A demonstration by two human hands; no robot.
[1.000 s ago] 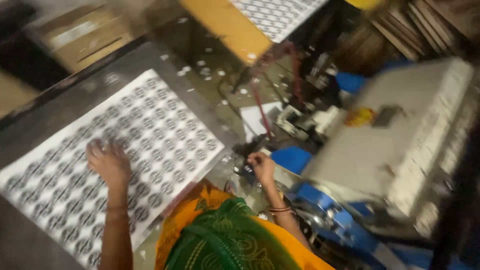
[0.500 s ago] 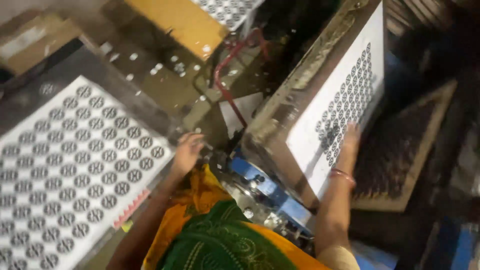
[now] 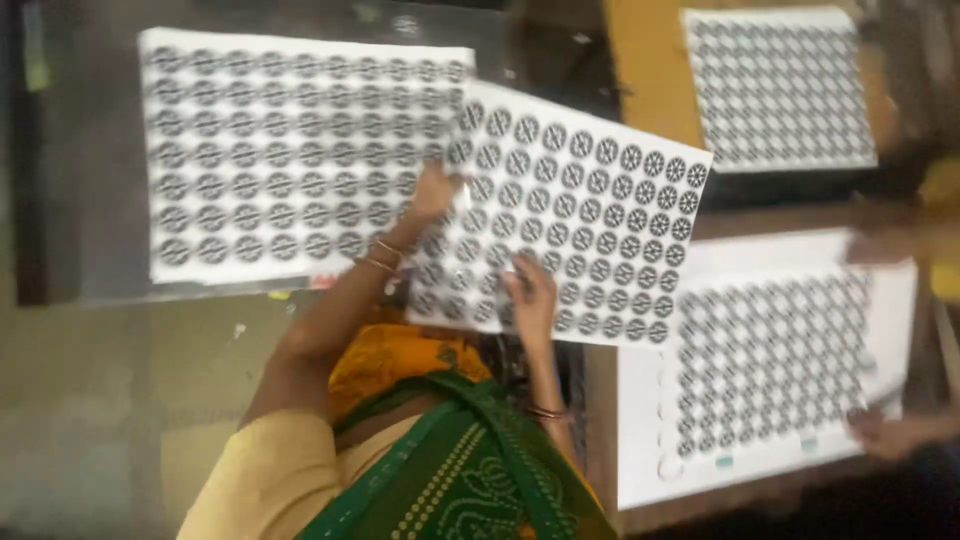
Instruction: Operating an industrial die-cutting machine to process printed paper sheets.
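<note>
A white sheet (image 3: 590, 210) printed with rows of round black patterned discs is tilted in the middle of the view. My left hand (image 3: 435, 190) grips its left edge, and my right hand (image 3: 530, 295) holds its lower edge with fingers on the printed face. The sheet's left corner overlaps a stack of similar printed sheets (image 3: 280, 150) lying flat on a dark table (image 3: 90, 200). My yellow sleeve and green patterned cloth fill the bottom centre.
To the right lies a white sheet (image 3: 780, 370) with its discs punched out, and another person's hand (image 3: 885, 435) rests at its lower right corner. One more printed sheet (image 3: 780, 90) lies on a yellow surface (image 3: 650, 70) at top right. Bare floor is at lower left.
The view has swung away from the machine. My right hand has left the sheet on the machine, and both hands now hold a printed sheet beside the stack.
</note>
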